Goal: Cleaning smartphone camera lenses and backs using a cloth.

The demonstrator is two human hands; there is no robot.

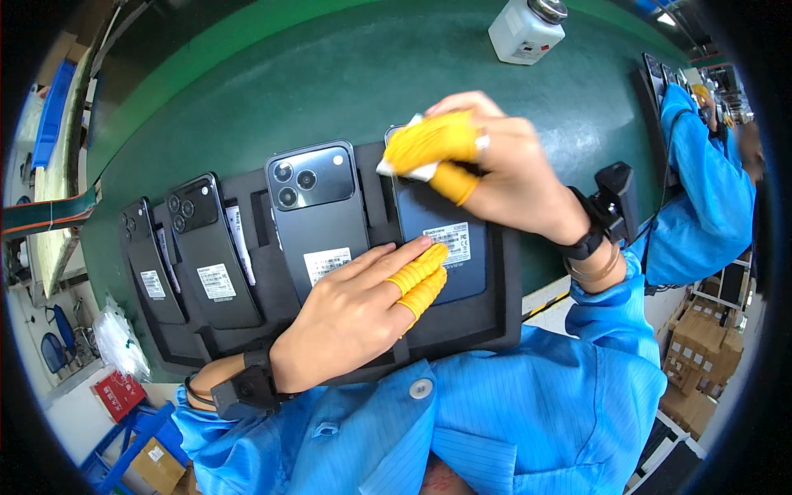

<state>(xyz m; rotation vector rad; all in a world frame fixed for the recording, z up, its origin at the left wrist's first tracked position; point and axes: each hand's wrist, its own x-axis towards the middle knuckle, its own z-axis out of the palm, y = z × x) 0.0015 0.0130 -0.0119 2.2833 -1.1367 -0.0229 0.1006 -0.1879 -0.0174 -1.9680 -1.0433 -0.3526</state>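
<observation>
A dark blue phone (419,205) lies back up in the rightmost slot of a black foam tray (505,280). My left hand (351,318) rests on its lower back beside a white label, fingers stretched out, some wearing yellow finger cots. Over the phone's camera end, my right hand (487,161), also in yellow finger cots, is closed on a white wipe (422,172). That hand hides most of the camera area. Left of it, a grey phone (326,221) with three lenses sits in the tray. Two more dark phones (206,247) lie farther left, slightly tilted.
A white bottle (525,35) with a metal cap stands at the far right of the green table (223,107). A clear plastic bag (120,338) hangs by the left edge. At right are a co-worker's blue sleeve (693,190) and cardboard boxes (697,351).
</observation>
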